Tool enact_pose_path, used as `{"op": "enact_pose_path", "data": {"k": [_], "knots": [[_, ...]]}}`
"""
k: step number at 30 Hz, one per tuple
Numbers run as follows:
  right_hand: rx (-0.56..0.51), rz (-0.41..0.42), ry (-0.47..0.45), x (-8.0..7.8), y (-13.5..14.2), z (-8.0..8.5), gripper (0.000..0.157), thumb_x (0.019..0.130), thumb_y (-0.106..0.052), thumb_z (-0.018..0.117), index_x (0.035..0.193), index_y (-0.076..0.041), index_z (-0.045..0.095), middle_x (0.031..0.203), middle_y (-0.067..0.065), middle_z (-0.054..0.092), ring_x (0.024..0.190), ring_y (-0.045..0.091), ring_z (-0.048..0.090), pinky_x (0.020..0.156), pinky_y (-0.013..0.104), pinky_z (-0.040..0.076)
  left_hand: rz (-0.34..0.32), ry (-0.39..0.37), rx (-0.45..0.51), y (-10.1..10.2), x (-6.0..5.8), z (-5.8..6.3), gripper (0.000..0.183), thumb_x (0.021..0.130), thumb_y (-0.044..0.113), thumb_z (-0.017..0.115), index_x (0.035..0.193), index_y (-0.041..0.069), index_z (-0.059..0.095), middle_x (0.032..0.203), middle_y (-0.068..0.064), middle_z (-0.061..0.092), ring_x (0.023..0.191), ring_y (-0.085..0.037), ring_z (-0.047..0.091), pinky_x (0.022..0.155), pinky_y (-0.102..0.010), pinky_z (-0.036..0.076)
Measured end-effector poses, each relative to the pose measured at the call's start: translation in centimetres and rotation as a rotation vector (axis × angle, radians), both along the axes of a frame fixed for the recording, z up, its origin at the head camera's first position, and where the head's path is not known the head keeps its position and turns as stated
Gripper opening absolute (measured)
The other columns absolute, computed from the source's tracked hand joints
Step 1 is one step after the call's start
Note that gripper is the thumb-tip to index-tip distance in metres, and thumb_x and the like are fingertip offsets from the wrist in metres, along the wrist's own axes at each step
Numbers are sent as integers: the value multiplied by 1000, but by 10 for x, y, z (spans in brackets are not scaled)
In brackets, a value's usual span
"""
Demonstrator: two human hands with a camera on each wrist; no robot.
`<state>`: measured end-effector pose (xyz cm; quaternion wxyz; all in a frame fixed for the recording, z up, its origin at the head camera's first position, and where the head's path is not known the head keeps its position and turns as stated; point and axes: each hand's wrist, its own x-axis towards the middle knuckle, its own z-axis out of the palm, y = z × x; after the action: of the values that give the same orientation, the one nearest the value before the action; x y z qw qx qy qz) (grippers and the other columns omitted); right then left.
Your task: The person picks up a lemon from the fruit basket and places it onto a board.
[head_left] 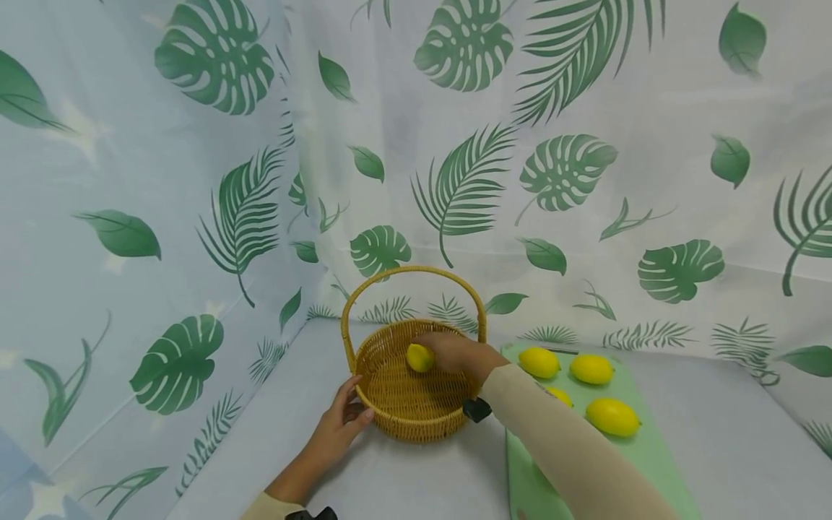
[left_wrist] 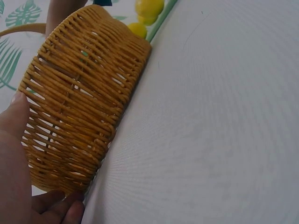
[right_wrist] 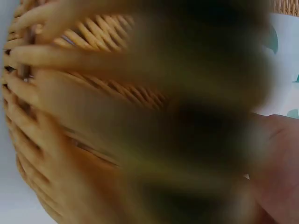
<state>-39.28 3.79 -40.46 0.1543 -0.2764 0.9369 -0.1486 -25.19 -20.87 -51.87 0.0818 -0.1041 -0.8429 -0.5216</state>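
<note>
A round wicker basket (head_left: 419, 431) with a tall arched handle (head_left: 413, 269) stands on the white surface. My left hand (head_left: 336, 425) grips its left side, thumb near the rim and fingers low on the wall, as the left wrist view of the basket (left_wrist: 84, 102) shows. Reaching over the right rim, my right hand (head_left: 455, 355) holds a yellow lemon (head_left: 420, 357) inside the basket, above its woven bottom. In the right wrist view, blurred wicker strands cover most of the picture; the lemon is hidden there and only part of the right hand (right_wrist: 280, 163) shows.
To the right lies a light green board (head_left: 643, 440) bearing several lemons, among them one lemon (head_left: 613, 417) near its right edge. My right forearm covers part of the board. Leaf-printed white curtains (head_left: 585, 238) rise behind and at the left.
</note>
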Motion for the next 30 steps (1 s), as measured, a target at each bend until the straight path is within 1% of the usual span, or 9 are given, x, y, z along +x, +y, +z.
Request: {"op": "enact_pose_path", "data": {"k": [5, 10, 13, 16, 19, 22, 25, 28, 30], "knots": [[37, 14, -23, 2, 3, -2, 61, 99, 3, 50, 150, -29, 41, 149, -4, 42, 139, 23, 33, 113, 48, 26, -4, -12, 5, 0, 2, 0, 72, 97, 39, 61, 154, 23, 22, 147, -24, 39, 117, -28, 57, 96, -45, 47], [82, 44, -12, 2, 4, 1, 66, 94, 6, 55, 150, -26, 40, 138, -1, 54, 128, 21, 46, 106, 43, 38, 1, 0, 1, 1, 3, 2, 71, 97, 37, 62, 154, 24, 23, 147, -21, 40, 116, -26, 58, 95, -45, 48], [100, 76, 5, 4, 3, 3, 67, 93, 5, 57, 149, -28, 42, 141, -3, 51, 131, 20, 43, 108, 42, 36, 1, 7, -3, 1, 4, 4, 71, 96, 36, 63, 154, 25, 23, 147, -19, 41, 116, -25, 58, 95, -45, 47], [109, 119, 12, 8, -2, 7, 69, 89, 1, 66, 148, -29, 44, 147, -6, 44, 137, 19, 36, 111, 43, 31, -1, 11, -7, 1, 4, 6, 71, 96, 36, 62, 154, 24, 23, 147, -20, 41, 116, -25, 58, 95, -45, 47], [102, 182, 8, 13, -11, 10, 75, 82, -4, 77, 146, -31, 47, 144, -8, 46, 136, 19, 38, 111, 44, 32, -6, 23, -4, 0, 3, 7, 71, 97, 34, 62, 154, 22, 22, 147, -21, 41, 116, -25, 58, 95, -45, 48], [84, 248, -2, 19, -20, 6, 75, 79, -15, 83, 143, -34, 49, 141, -11, 49, 133, 17, 41, 110, 44, 33, -9, 29, 2, 0, 1, 6, 71, 97, 32, 62, 154, 21, 22, 147, -22, 41, 115, -26, 58, 95, -44, 48], [67, 299, 4, 24, -25, -1, 69, 82, -25, 81, 143, -33, 50, 141, -12, 49, 131, 15, 43, 109, 42, 34, -13, 20, 4, 0, 1, 5, 72, 97, 33, 62, 154, 21, 22, 147, -22, 40, 115, -25, 58, 95, -44, 48], [51, 299, 21, 27, -27, -7, 66, 84, -30, 79, 143, -30, 50, 141, -9, 50, 128, 15, 45, 109, 40, 35, -17, 12, 3, 0, 2, 4, 72, 97, 35, 62, 155, 21, 22, 148, -20, 40, 115, -23, 58, 95, -43, 48], [27, 285, 19, 28, -28, -10, 65, 84, -28, 79, 142, -28, 51, 140, -8, 51, 126, 15, 46, 108, 40, 36, -17, 11, 4, 0, 2, 4, 72, 96, 35, 62, 155, 22, 22, 148, -19, 40, 115, -22, 58, 95, -43, 48]]}}
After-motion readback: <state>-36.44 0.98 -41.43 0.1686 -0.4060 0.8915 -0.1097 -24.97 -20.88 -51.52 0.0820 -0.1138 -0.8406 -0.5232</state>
